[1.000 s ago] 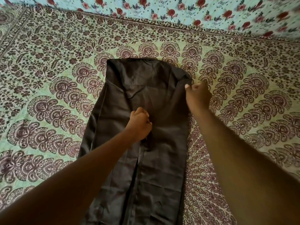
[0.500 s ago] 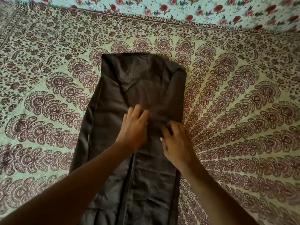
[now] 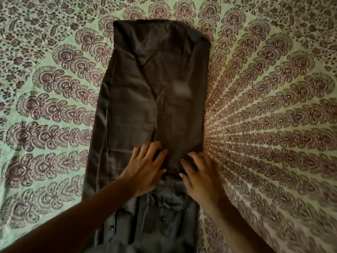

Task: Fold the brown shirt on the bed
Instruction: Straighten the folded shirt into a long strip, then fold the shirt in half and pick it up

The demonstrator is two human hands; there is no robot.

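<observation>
One brown shirt [image 3: 151, 106] lies lengthwise down the centre of the frame on the patterned bed [image 3: 273, 125]. The left hand [image 3: 145, 168] presses it with fingers spread and flat; the right hand [image 3: 200, 176], lower centre-right, rests fingers loosely apart. Two hands, one shirt. Sliding palms could drag the side folds open.

Readable text: none on the dark brown cloth shirt [image 3: 155, 99]
Patterned green bedspread [image 3: 273, 125]: ornament only, no lettering
</observation>
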